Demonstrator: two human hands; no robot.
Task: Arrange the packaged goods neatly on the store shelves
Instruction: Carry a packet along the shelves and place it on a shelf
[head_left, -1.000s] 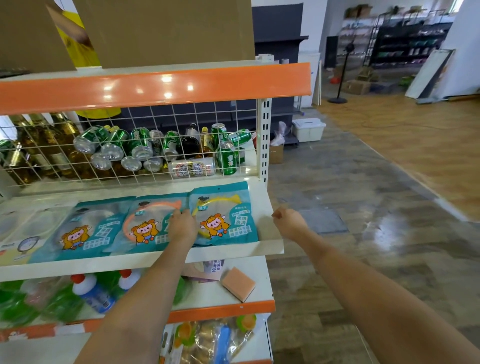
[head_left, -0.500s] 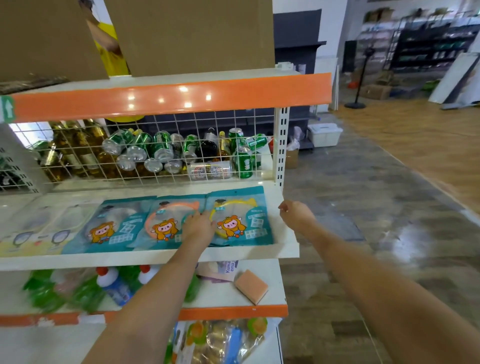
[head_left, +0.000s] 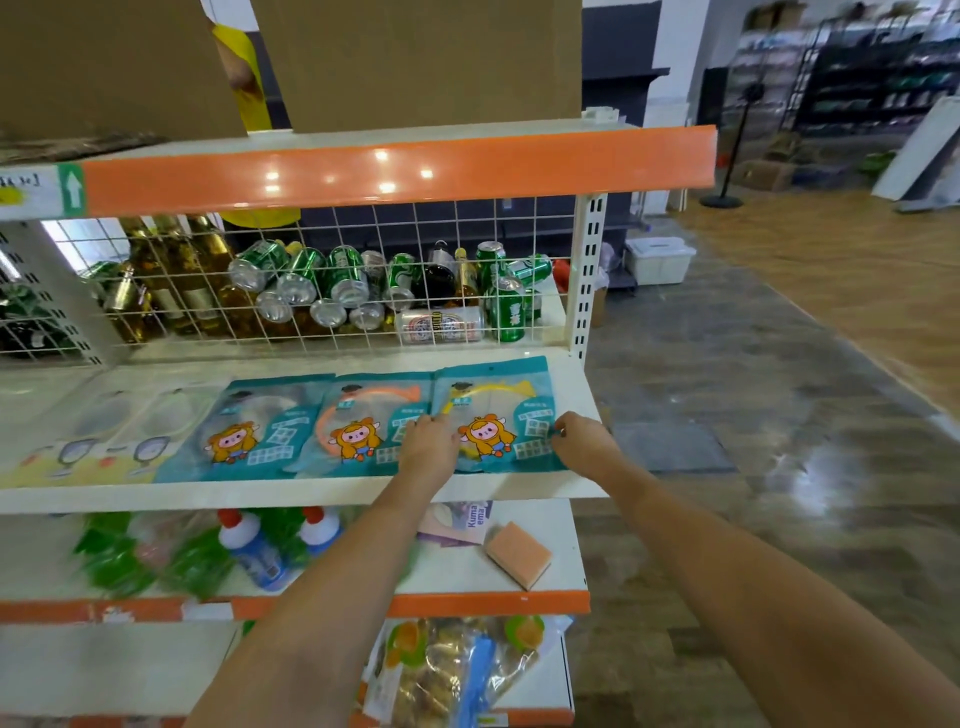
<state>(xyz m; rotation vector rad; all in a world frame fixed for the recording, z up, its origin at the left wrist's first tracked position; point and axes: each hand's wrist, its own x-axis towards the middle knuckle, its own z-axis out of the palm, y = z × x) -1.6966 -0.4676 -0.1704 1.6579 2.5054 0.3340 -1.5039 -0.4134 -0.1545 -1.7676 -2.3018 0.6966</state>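
Observation:
Three flat teal packages with a cartoon animal lie side by side on the white middle shelf (head_left: 208, 493): a left one (head_left: 260, 421), a middle one with an orange ring (head_left: 363, 415) and a rightmost one with a yellow ring (head_left: 493, 384). My left hand (head_left: 428, 447) lies palm down over the seam between the middle and rightmost packages. Fingers of my right hand (head_left: 584, 441) close on the right edge of the rightmost package, near the shelf's end.
Pale packages (head_left: 104, 436) fill the shelf's left part. Behind a wire grid lie green cans (head_left: 343, 280) and bottles (head_left: 171, 280). The lower shelf holds an orange sponge (head_left: 519, 553) and blue bottles (head_left: 254, 551). Cardboard boxes (head_left: 415, 57) stand on top. Open floor lies to the right.
My right hand has moved left from beyond the shelf's end onto the rightmost package's edge. The left hand stays on the packages. The view has shifted left.

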